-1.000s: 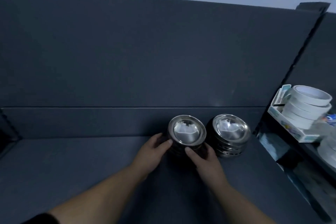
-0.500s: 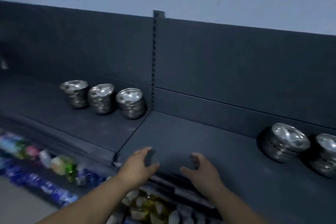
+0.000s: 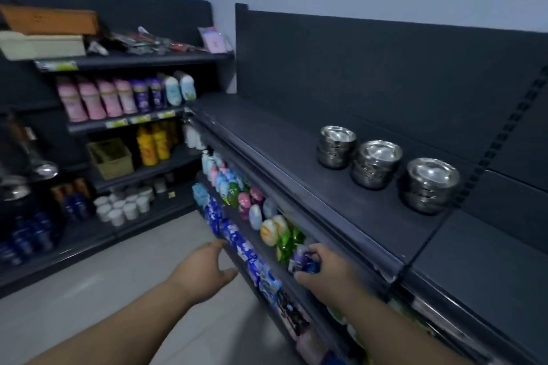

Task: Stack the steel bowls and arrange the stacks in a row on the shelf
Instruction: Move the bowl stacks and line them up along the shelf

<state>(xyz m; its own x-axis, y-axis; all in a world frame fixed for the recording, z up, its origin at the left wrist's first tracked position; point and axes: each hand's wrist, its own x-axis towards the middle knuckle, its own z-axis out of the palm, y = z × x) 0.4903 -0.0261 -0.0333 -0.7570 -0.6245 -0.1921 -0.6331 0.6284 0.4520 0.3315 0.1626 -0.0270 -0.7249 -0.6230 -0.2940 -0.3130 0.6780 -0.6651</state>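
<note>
Far left: second shelving unit, with a cardboard box (image 3: pixel 50 19) on top, pink bottles (image 3: pixel 98 98) a tier down, then yellow bottles (image 3: pixel 152 144) beside a woven basket (image 3: pixel 109 157), and white cups (image 3: pixel 124 204) lower down. Pale floor (image 3: pixel 118 275) in the lower left of the frame. Left hand (image 3: pixel 204 270), lower centre: open, fingers spread loosely and pointing right, thumb out, nothing in it. Its fingertips sit just beside the blue packets (image 3: pixel 234 234) along the edge of a low tier; can't tell if they touch. Above those packets is a tier of coloured packs (image 3: pixel 237 187), blurred. Right hand (image 3: pixel 326 272), just right of centre at the same height: half open, fingers loosely curled, thumb pointing left, no grip that I can make out. A purple pack (image 3: pixel 302 261) shows between its thumb and fingers; can't tell whether it touches the pack or just hangs in front of it. Both hands are well below and left of the bowls, apart from each other. The task's things are in the right half of the frame: a dark top shelf (image 3: pixel 267 139) carries three stacks of steel bowls in a row near the back panel. The left stack (image 3: pixel 336 147), middle stack (image 3: pixel 376 164) and right stack (image 3: pixel 430 185) stand upright, rims up. The row runs diagonally down to the right, neighbours just beside each other. The right stack sits close to the slotted upright (image 3: pixel 504 139) where the next shelf section starts.
</note>
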